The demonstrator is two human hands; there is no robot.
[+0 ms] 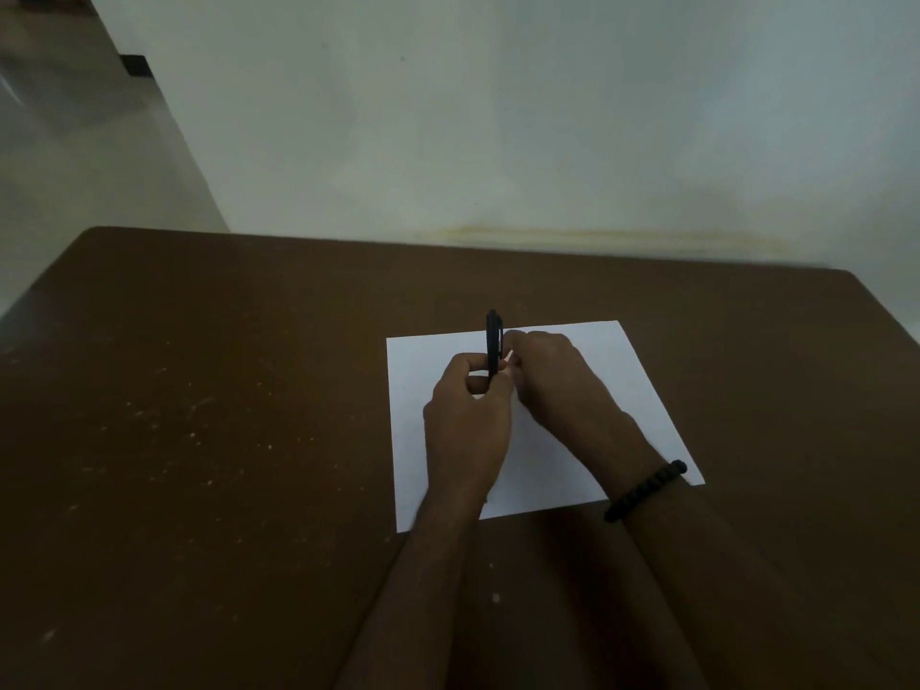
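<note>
A black pen stands upright above a white sheet of paper that lies on the brown table. My left hand grips the pen's lower part, fingers curled round it. My right hand is pressed against the pen from the right, its fingertips pinching at the barrel near a small pale part. The pen's lower end is hidden inside my hands. A dark beaded bracelet sits on my right wrist.
The table's far edge meets a pale wall. Its left corner is rounded, with floor beyond it. Pale specks are scattered over the left part of the tabletop.
</note>
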